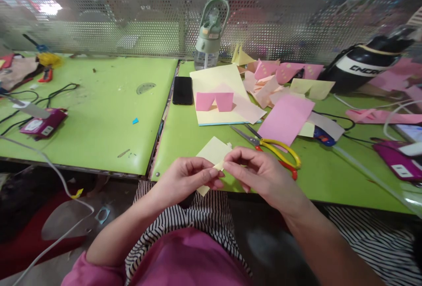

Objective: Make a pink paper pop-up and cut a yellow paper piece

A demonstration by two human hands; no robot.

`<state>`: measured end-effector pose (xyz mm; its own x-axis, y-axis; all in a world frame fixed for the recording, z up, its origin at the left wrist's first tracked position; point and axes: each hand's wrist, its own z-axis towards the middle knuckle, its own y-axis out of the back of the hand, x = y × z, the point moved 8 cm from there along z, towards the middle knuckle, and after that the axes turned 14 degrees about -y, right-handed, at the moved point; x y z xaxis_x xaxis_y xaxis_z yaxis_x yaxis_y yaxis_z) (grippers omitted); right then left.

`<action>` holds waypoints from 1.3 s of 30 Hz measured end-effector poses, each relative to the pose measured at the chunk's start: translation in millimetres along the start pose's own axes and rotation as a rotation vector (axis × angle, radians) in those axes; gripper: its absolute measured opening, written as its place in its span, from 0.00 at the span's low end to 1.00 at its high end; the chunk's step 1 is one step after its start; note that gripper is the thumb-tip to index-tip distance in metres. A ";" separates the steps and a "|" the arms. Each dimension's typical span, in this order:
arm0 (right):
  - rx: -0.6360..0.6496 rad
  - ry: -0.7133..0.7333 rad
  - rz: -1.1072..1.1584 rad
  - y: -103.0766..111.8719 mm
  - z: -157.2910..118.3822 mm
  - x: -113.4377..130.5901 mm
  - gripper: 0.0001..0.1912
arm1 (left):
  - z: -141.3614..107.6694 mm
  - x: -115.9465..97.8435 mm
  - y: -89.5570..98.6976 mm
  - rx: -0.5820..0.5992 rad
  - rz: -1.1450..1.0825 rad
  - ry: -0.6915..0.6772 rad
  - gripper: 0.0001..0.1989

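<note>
Between the fingertips of my left hand and my right hand is a small piece of pale yellow paper, pinched from both sides. Part of the paper is covered by my fingers, and a pale yellow end shows below my left hand. Just behind my hands a larger pale yellow sheet lies on the green table. Scissors with yellow and red handles rest beyond my right hand, blades parted. Farther back, a folded pink paper piece with a notch stands on cream sheets.
A black phone and a clear bottle with a green lid stand behind. Pink paper, cut scraps and a black bottle fill the right. Purple power boxes with cables lie at both sides. A perforated screen closes the back.
</note>
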<state>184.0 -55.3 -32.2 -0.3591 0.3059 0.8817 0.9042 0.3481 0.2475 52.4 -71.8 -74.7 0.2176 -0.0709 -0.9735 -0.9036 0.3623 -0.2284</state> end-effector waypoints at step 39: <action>-0.620 0.043 -0.551 132.0 -19.6 -36.7 0.21 | 29.1 4.0 29.1 -0.078 0.015 0.023 0.11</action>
<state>321.0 -38.0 -23.9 -0.7903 0.1960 0.5805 0.5689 -0.1169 0.8141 37.7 -34.5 -84.8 0.1963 -0.0878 -0.9766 -0.9329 0.2901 -0.2136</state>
